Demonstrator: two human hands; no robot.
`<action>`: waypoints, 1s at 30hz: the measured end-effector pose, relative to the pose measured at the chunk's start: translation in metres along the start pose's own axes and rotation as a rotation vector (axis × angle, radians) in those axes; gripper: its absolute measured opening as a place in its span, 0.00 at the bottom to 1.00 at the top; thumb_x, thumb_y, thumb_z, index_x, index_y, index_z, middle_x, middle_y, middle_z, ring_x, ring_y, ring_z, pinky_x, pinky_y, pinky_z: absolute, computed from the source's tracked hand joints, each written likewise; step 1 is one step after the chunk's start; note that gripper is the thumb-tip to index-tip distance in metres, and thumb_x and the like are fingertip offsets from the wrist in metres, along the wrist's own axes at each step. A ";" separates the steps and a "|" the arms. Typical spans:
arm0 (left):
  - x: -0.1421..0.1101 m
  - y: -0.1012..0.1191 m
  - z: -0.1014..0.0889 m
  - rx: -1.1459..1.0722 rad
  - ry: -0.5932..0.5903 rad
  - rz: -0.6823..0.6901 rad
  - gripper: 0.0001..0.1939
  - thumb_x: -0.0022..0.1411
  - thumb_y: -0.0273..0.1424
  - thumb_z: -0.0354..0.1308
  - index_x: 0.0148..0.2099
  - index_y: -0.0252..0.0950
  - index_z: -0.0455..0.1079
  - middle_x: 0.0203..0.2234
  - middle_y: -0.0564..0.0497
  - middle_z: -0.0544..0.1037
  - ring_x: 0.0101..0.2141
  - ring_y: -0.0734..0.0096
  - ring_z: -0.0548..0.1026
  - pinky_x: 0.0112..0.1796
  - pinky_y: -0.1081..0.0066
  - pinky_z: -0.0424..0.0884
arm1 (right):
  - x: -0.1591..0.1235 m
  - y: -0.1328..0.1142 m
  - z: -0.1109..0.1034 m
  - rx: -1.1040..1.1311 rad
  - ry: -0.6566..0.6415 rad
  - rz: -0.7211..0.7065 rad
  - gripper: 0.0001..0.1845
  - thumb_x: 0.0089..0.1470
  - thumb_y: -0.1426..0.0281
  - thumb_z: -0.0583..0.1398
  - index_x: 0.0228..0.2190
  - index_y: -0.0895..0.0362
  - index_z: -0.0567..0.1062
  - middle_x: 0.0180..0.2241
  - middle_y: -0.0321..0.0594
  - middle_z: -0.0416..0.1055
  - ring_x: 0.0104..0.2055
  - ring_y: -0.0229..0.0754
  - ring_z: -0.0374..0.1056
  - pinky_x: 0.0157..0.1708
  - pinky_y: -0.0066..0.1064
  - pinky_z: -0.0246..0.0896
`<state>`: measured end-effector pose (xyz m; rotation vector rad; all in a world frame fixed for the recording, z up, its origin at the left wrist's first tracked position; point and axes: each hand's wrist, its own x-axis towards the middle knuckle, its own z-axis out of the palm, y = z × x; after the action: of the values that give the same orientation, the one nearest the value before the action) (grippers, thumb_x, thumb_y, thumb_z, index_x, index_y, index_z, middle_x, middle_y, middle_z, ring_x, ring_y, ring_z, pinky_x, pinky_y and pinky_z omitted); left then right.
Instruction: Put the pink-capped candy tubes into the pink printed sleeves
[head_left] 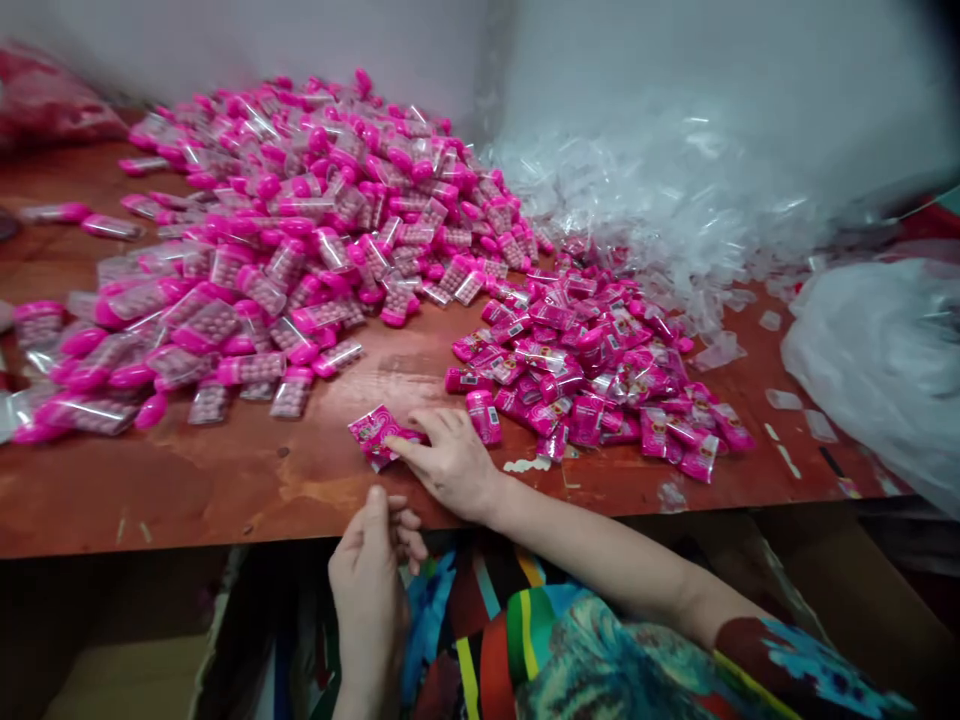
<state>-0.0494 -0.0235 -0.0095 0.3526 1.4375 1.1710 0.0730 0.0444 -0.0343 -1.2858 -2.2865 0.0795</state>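
My right hand (pixel 454 462) is closed on a pink printed wrapper (pixel 372 430) at the table's front, with the thumb lying on top of it and the fingers behind. Whether anything is inside that wrapper I cannot make out. Just beyond the knuckles stands another pink wrapped piece (pixel 484 418). My left hand (pixel 375 560) hovers at the table's front edge, loosely curled, thumb and fingers apart, with nothing visible in it. A small heap of pink wrapped pieces (pixel 585 350) lies to the right of my hands.
A large pile of clear bottles with pink caps and small pale balls (pixel 322 220) covers the back left of the reddish-brown table (pixel 285 500). Clear plastic pieces (pixel 660 190) are heaped at the back right, near a translucent bag (pixel 870 350). Cardboard boxes (pixel 127 670) stand below the edge.
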 end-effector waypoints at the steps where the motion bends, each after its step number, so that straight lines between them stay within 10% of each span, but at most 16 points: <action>1: 0.000 0.003 0.002 -0.034 0.002 0.018 0.22 0.54 0.50 0.63 0.37 0.34 0.73 0.21 0.53 0.75 0.16 0.77 0.67 0.15 0.78 0.57 | -0.003 0.000 -0.004 0.019 0.029 -0.015 0.15 0.66 0.68 0.55 0.49 0.49 0.76 0.48 0.46 0.70 0.49 0.46 0.62 0.47 0.40 0.54; 6: 0.006 0.009 0.011 -0.018 -0.074 0.094 0.24 0.56 0.48 0.63 0.22 0.34 0.64 0.12 0.58 0.62 0.15 0.82 0.57 0.17 0.79 0.51 | -0.019 -0.009 -0.029 0.263 0.025 -0.030 0.19 0.62 0.71 0.57 0.54 0.52 0.73 0.45 0.46 0.69 0.47 0.47 0.63 0.48 0.42 0.56; 15: 0.015 0.004 0.028 0.056 -0.139 0.079 0.24 0.51 0.51 0.65 0.24 0.35 0.68 0.10 0.59 0.58 0.15 0.81 0.50 0.19 0.76 0.44 | -0.004 -0.003 -0.035 1.139 -0.094 0.642 0.13 0.60 0.69 0.57 0.47 0.55 0.69 0.32 0.35 0.66 0.34 0.38 0.65 0.36 0.31 0.63; 25: 0.036 0.010 0.018 0.093 -0.140 -0.009 0.21 0.42 0.54 0.69 0.21 0.42 0.73 0.08 0.57 0.57 0.12 0.79 0.49 0.17 0.73 0.42 | 0.025 0.006 -0.045 0.862 -0.224 0.301 0.09 0.63 0.73 0.54 0.42 0.55 0.73 0.35 0.38 0.75 0.37 0.39 0.72 0.38 0.30 0.66; 30: 0.047 -0.004 0.017 0.142 -0.091 -0.017 0.23 0.38 0.58 0.68 0.21 0.44 0.71 0.07 0.57 0.55 0.11 0.80 0.49 0.16 0.74 0.41 | 0.089 0.054 -0.030 0.245 -0.068 0.145 0.12 0.64 0.75 0.53 0.45 0.60 0.75 0.44 0.49 0.74 0.46 0.45 0.69 0.47 0.37 0.64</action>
<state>-0.0452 0.0193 -0.0360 0.4853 1.4447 1.0285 0.0918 0.1404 0.0122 -1.3329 -2.1567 0.4455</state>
